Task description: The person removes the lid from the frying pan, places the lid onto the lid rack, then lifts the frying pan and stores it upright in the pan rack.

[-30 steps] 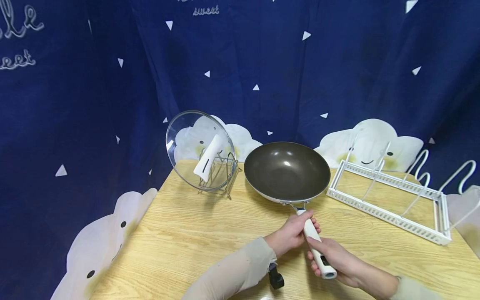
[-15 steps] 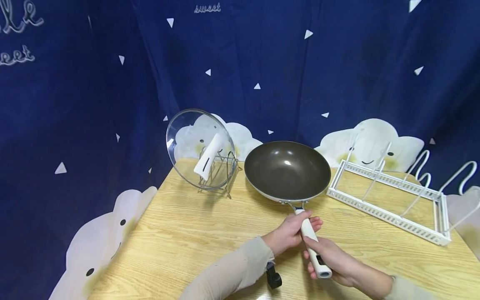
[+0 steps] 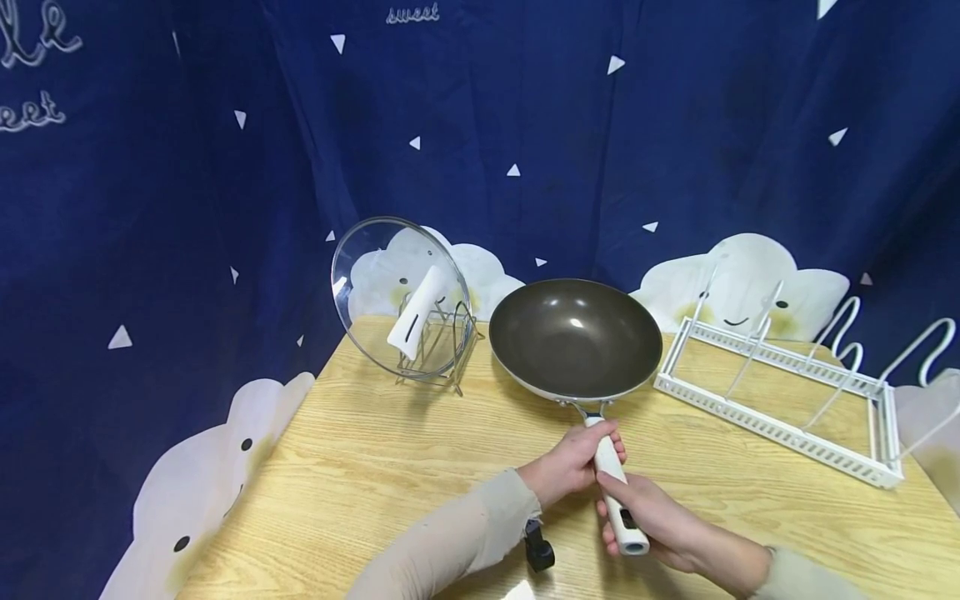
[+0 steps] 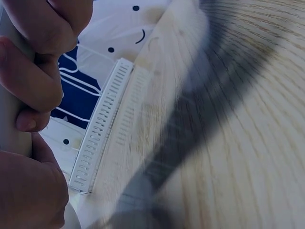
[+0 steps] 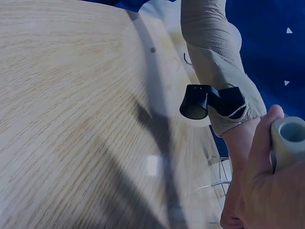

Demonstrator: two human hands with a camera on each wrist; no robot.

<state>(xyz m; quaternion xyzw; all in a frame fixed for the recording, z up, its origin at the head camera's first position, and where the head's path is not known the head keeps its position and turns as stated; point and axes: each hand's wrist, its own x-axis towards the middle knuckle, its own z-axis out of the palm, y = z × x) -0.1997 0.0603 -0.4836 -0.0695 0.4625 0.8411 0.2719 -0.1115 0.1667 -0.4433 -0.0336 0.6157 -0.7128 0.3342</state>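
A dark-coated wok (image 3: 575, 340) with a white handle (image 3: 611, 467) is in the middle of the head view, its bowl pointing away from the person. The left hand (image 3: 573, 463) grips the handle close to the bowl, fingers curled round it. Behind it, the right hand (image 3: 654, 518) holds the handle near its end, thumb on top. In the left wrist view, curled fingers (image 4: 40, 90) wrap the handle at the left edge. The right wrist view has the handle's hollow end (image 5: 291, 132) sticking out past the right hand (image 5: 271, 191).
A glass lid (image 3: 360, 292) with a white grip leans in a small wire rack (image 3: 459, 358) at the back left. To the right of the wok stands a white rack (image 3: 780, 433) with upright wire dividers. Behind the wooden table (image 3: 337, 483) hangs a dark blue curtain (image 3: 465, 108).
Both hands and the handle's end have shifted slightly to the left, while the bowl has stayed nearly in place. The left fingers straightened briefly and are curled round the handle again.
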